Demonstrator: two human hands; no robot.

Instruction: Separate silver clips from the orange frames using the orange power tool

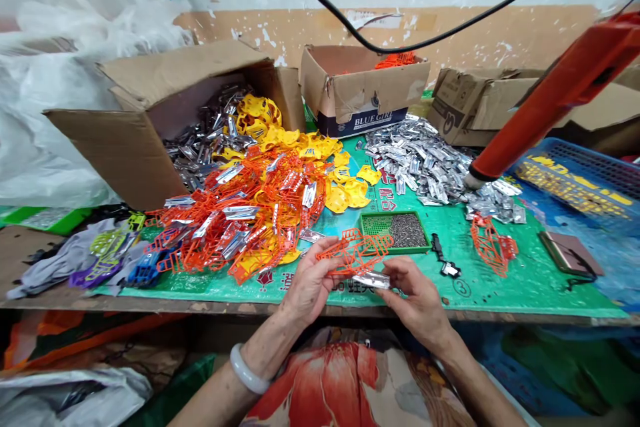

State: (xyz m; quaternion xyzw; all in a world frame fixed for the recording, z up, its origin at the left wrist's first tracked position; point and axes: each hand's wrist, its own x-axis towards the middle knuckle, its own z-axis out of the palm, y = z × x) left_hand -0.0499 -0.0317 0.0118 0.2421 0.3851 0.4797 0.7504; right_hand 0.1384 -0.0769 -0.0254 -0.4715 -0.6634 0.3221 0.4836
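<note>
My left hand (307, 287) is closed on an orange openwork plastic frame (361, 248), held just above the table's front part. Pinched in the fingers of my right hand (420, 300) is a shiny silver plate (373, 279), close under the frame's lower edge; I cannot tell whether the two touch. Just behind the hands lies a small green tray (429, 240) of tiny dark metal parts, probably screws. A heap of orange frames (270, 190), some with silver plates on them, spreads to the left. Another orange frame (490, 247) lies at the right.
Loose silver plates (420, 160) and yellow plastic parts (347, 193) are piled behind. An orange cylindrical tool (555, 103) hangs at the right, below a black cable (345, 20). Cardboard boxes (365, 90) line the back. Small black pieces (437, 247) and a brown notebook (570, 253) lie rightward.
</note>
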